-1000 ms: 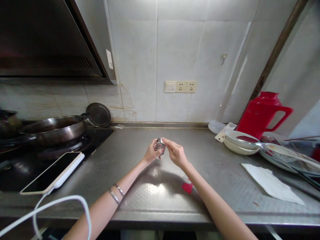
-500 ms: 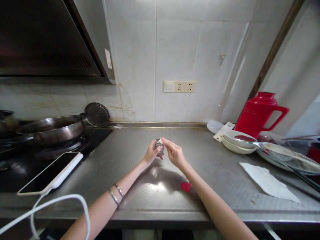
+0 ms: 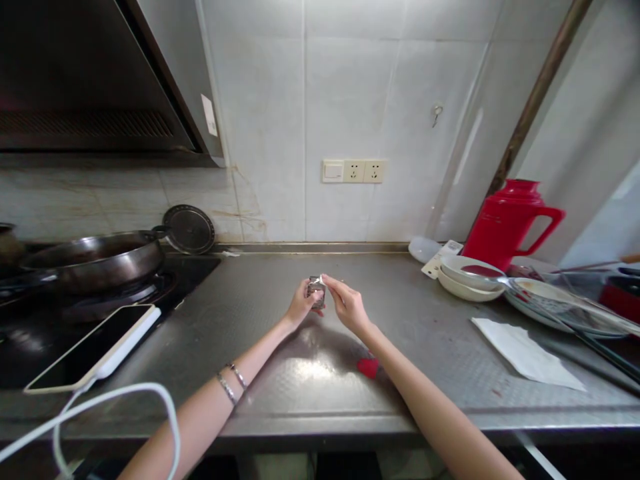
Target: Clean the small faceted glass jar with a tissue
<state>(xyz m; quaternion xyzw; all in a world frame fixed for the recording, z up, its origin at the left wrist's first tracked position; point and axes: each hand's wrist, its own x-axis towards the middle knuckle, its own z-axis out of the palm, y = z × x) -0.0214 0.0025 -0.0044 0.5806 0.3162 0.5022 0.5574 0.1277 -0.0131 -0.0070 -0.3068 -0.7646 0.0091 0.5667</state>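
Note:
My left hand [image 3: 300, 304] is wrapped around a small clear glass jar [image 3: 316, 291], held up over the middle of the steel counter. The fingers of my right hand [image 3: 350, 307] are pressed together at the jar's upper right rim. A small whitish bit shows at those fingertips, too small to name. Most of the jar's lower part is behind my left fingers. A red object [image 3: 368, 367] lies on the counter, partly covered by my right forearm.
Left: a phone [image 3: 93, 347] with a white cable and a steel pan [image 3: 95, 263] on the stove. Right: stacked bowls [image 3: 470, 283], a red thermos jug [image 3: 505, 223], plates [image 3: 537, 310] with utensils and a white paper napkin [image 3: 525, 353]. A round dark lid [image 3: 189, 230] leans against the wall.
The view has turned slightly to the right. Both hands keep nearly the same hold at the jar, with only a slight shift in the jar's tilt.

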